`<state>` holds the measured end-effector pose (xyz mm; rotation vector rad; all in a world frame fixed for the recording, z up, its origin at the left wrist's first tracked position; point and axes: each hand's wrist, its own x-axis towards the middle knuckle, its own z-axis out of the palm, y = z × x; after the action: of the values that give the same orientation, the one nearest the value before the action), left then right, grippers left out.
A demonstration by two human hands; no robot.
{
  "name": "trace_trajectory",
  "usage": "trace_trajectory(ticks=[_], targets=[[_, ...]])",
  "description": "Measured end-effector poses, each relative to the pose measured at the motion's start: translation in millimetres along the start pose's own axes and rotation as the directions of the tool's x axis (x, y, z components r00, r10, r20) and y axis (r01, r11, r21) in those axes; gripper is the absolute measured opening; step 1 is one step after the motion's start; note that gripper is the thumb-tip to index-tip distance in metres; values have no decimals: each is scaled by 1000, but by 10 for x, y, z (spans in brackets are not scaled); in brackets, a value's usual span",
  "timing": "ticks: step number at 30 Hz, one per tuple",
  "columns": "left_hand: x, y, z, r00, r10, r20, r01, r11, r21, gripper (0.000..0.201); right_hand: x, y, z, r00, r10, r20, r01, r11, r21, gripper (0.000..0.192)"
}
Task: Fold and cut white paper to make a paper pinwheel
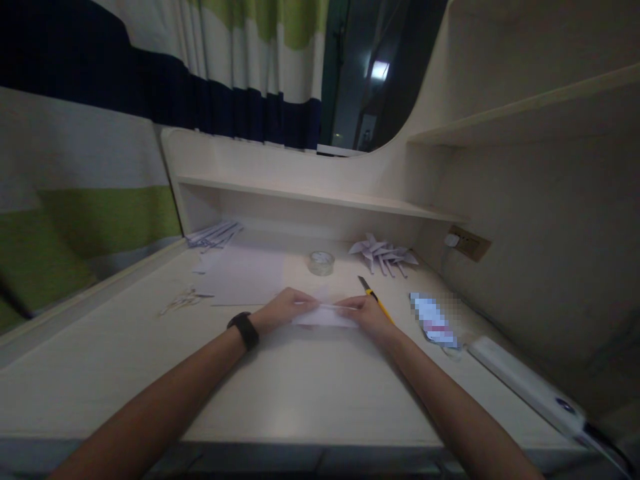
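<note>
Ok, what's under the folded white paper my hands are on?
The folded white paper lies flat on the pale desk, with the left hand and right hand pressing its ends. Anything beneath it is covered.

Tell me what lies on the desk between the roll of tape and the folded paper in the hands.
Head view: only bare desk between the tape roll and the folded paper.

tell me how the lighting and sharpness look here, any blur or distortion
Head view: dim and soft overall; the folded paper between the left hand and right hand is slightly blurred. Wide-angle bending curves the desk edges and shelf. A patch beside the yellow knife is pixelated.
</note>
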<state>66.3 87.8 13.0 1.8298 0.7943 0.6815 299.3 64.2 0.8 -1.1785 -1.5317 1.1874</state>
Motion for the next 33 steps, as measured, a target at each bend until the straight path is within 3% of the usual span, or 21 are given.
trace_trajectory(ticks=[6, 23, 33], targets=[[30, -73, -8, 999, 23, 29, -17, 980, -199, 47, 11, -10, -11, 999, -4, 38, 0, 996, 86, 44], [-1, 56, -71, 998, 38, -41, -41, 998, -54, 37, -14, -60, 51, 998, 52, 19, -55, 968, 247, 38], [-8, 84, 21, 995, -4, -101, -9, 991, -137, 37, -12, -23, 80, 996, 70, -61, -51, 960, 275, 34]])
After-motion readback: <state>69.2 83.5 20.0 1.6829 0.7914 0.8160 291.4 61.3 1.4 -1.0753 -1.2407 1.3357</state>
